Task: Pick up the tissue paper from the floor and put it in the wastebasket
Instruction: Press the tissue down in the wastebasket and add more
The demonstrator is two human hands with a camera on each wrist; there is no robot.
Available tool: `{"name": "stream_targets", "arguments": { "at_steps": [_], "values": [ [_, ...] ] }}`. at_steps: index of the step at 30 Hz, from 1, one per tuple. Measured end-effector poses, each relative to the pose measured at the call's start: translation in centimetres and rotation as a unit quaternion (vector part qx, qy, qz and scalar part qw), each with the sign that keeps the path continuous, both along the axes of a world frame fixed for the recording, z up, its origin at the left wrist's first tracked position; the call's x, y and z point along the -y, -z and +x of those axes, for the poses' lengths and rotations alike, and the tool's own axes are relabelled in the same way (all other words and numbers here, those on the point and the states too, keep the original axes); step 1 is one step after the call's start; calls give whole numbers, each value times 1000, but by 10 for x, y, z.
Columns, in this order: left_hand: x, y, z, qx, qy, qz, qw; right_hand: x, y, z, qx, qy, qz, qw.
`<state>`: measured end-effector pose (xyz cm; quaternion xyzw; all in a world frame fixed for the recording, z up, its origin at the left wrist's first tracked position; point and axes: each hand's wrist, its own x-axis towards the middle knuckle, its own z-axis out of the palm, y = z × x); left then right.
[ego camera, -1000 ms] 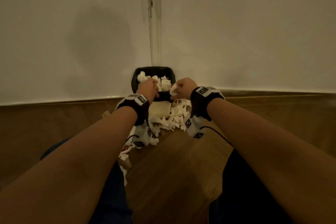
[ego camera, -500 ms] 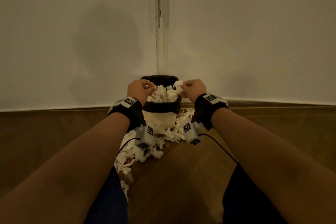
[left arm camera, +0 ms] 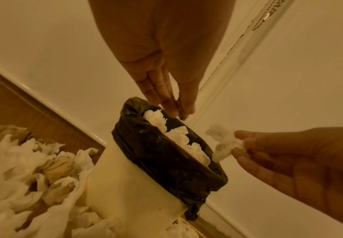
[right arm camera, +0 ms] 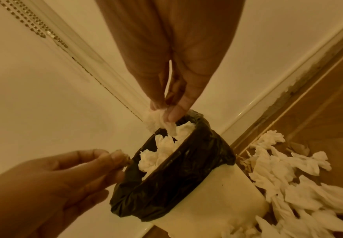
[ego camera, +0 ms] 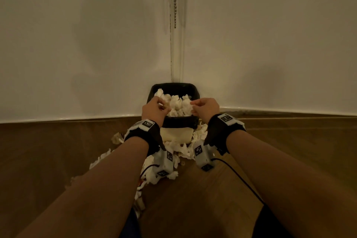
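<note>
The left hand [ego camera: 154, 109] is over the left side of the wastebasket [ego camera: 179, 121], fingers pressed together; whether it holds a scrap is unclear. Right of it, the right hand [ego camera: 205, 108] pinches a tissue piece [left arm camera: 224, 142]. Let go right over the opening, because the basket looks full. Only the wrist views show that piece clearly. More tissue paper [ego camera: 181, 150] lies on the floor below the hands.

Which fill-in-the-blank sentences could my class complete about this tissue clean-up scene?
1. The right hand pinches a piece of ____ above the wastebasket.
2. The wastebasket is lined with a ____ bag.
3. More crumpled pieces lie on the ____ around its base.
Missing words: tissue; black; floor.
</note>
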<state>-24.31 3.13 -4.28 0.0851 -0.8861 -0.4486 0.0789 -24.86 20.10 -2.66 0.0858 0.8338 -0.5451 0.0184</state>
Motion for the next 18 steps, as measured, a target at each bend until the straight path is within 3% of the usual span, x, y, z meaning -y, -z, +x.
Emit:
{"name": "stream_targets", "arguments": {
  "at_steps": [8, 15, 18],
  "values": [
    [-4, 14, -10, 67, 14, 58, 996, 0, 4, -7, 26, -89, -29, 995],
    [-17, 4, -14, 29, 12, 12, 999, -4, 11, -8, 37, -87, -10, 995],
    [-21, 0, -13, 4, 23, -11, 1000, -6, 8, -3, 76, -138, 36, 987]
  ]
}}
